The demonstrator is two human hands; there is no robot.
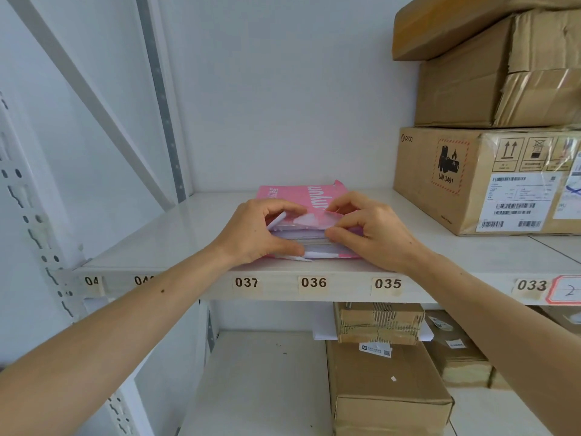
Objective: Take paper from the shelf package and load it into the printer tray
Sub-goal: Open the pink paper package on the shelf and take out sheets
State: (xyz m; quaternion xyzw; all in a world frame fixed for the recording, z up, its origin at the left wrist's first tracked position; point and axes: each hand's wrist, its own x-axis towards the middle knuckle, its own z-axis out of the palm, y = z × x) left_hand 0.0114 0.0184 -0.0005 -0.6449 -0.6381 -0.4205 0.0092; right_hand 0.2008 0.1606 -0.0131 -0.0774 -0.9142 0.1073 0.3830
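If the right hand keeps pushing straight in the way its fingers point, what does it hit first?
Most likely the left hand: the right hand points leftward across the torn end of the pink paper package, already touching it. Depth is unclear.

head-worn view, facing shelf (176, 237), close

Glossy pink paper wrapper (301, 196), matt cardboard box (440, 184), smooth shelf (188, 234).

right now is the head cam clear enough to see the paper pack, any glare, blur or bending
Head view: soft, even light, only faint shadows under both hands; the pink paper pack and shelf labels are sharp; glare sits on the tape of the cardboard boxes at upper right; wide-angle bending curves the rack upright at left.
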